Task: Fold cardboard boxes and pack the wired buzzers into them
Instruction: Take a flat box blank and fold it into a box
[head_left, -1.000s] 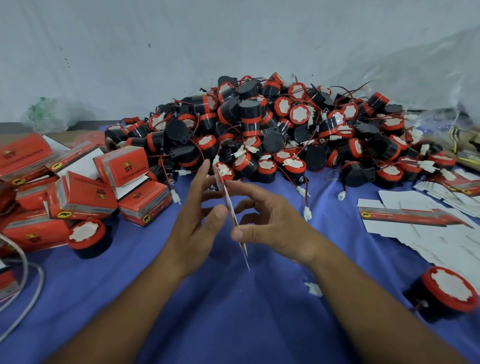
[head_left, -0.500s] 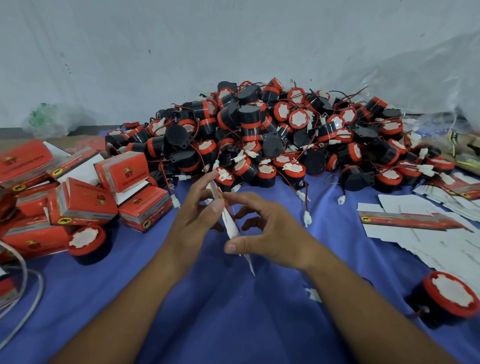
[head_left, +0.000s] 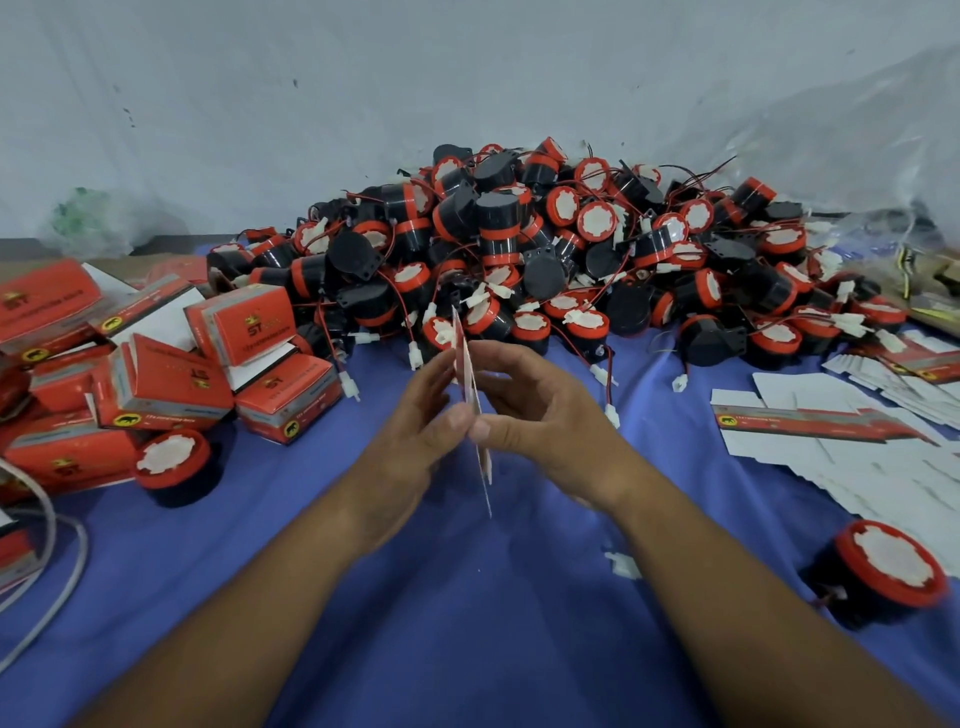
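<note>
A flat, unfolded cardboard box (head_left: 469, 373) stands edge-on between my hands above the blue cloth, its lower tip pointing at me. My left hand (head_left: 415, 415) pinches it from the left with thumb and fingers. From the right, my right hand (head_left: 540, 410) pinches the same flat box, thumb near its middle. A large heap of black-and-red wired buzzers (head_left: 545, 249) lies behind my hands. One loose buzzer (head_left: 174, 462) stands at the left, another (head_left: 888, 571) at the near right.
Several folded red boxes (head_left: 156, 379) are piled at the left. A spread of flat box blanks (head_left: 831, 431) lies at the right. A white cable (head_left: 52, 561) curls at the left edge. A clear plastic bag (head_left: 857, 156) is at the back right, against a grey wall.
Both hands have kept hold of the flat box and pressed it flatter and more upright; the left fingers straightened along it.
</note>
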